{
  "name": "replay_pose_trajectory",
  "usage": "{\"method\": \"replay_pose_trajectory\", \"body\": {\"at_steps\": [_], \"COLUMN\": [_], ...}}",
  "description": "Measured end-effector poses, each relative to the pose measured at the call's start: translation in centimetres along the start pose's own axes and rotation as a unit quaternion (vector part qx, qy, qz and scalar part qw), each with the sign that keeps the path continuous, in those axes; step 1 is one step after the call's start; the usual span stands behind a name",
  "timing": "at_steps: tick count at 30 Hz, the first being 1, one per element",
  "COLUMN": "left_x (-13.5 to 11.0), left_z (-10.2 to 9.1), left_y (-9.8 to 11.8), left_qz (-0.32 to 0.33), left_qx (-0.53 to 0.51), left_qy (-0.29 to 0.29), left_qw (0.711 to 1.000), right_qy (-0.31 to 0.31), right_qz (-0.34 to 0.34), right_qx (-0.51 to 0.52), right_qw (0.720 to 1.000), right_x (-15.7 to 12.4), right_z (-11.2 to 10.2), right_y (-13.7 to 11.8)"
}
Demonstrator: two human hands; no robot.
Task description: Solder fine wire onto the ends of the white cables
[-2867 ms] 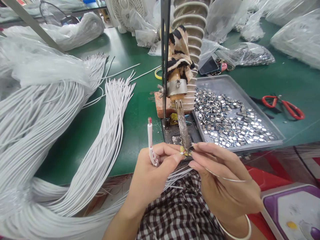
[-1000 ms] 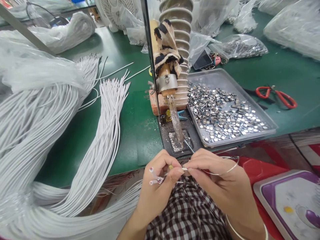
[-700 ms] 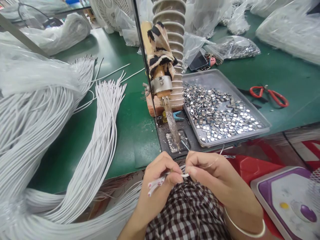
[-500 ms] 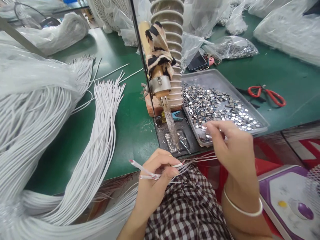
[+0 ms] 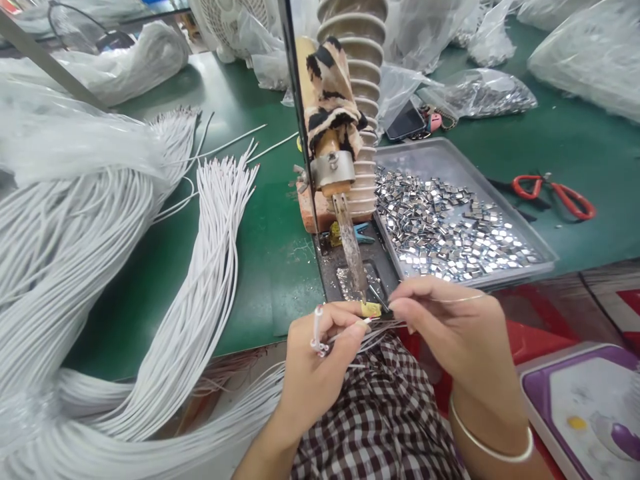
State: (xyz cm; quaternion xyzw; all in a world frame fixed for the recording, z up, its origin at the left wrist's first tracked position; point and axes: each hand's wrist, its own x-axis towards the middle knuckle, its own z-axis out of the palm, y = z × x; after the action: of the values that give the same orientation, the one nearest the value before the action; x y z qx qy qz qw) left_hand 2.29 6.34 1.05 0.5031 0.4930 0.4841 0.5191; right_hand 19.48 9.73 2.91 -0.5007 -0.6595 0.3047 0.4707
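My left hand [image 5: 323, 360] is closed on white cables [image 5: 373, 337]; one cable's end pokes out past the thumb toward the right. A short white cable end [image 5: 317, 327] stands up between the fingers. On the index fingertip is a yellow cover [image 5: 371, 309], just under the tip of a soldering iron [image 5: 350, 247] clamped pointing down. My right hand [image 5: 450, 320] is pinched close by on the right, beside the cable end. Whatever lies in its fingertips is too small to make out. A thin strand [image 5: 457, 299] crosses that hand.
A clear tray [image 5: 547, 260] of small metal connectors [image 5: 440, 220] stands right of the iron. Red-handled cutters [image 5: 555, 193] lie beyond it. Bundles of white cables [image 5: 215, 247] cover the left side. A ribbed hose [image 5: 367, 120] rises behind the iron; a phone [image 5: 406, 121] lies farther back.
My right hand has moved from over the connector tray down and left to beside the left fingertips. My left hand has shifted slightly right, its index fingertip now under the iron tip.
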Motion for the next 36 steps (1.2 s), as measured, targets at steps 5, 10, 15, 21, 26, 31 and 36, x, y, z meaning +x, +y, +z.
{"method": "replay_pose_trajectory", "body": {"at_steps": [5,10,15,21,26,31,36], "left_x": [0.4,0.3,0.4,0.6,0.8,0.8,0.9], "left_z": [0.2,0.3,0.2,-0.2,-0.5,-0.8,-0.9], "left_y": [0.7,0.8,0.8,1.0,1.4,1.9,2.4], "left_qz": [0.016,0.016,0.019,0.011,0.017,0.034,0.052], "left_qx": [0.045,0.045,0.028,0.004,0.015,0.027,0.036], "left_qy": [0.008,0.015,0.004,0.012,0.025,0.022,0.025], "left_qw": [0.999,0.999,0.999,1.000,0.999,0.999,0.998], "right_qy": [0.005,0.020,0.018,0.059,0.122,0.106,0.101], "right_qz": [0.026,0.036,0.037,0.000,-0.105,-0.206,-0.226], "right_qx": [0.008,0.025,0.030,0.017,-0.025,-0.113,-0.139], "right_qw": [1.000,0.999,0.999,0.998,0.987,0.966,0.959], "right_x": [-0.6,-1.0,-1.4,-2.6,-2.7,-2.3,-2.2], "right_z": [1.1,1.3,1.5,1.6,1.7,1.6,1.6], "right_y": [-0.8,-0.8,-0.8,-0.1,-0.1,-0.7,-1.1]}}
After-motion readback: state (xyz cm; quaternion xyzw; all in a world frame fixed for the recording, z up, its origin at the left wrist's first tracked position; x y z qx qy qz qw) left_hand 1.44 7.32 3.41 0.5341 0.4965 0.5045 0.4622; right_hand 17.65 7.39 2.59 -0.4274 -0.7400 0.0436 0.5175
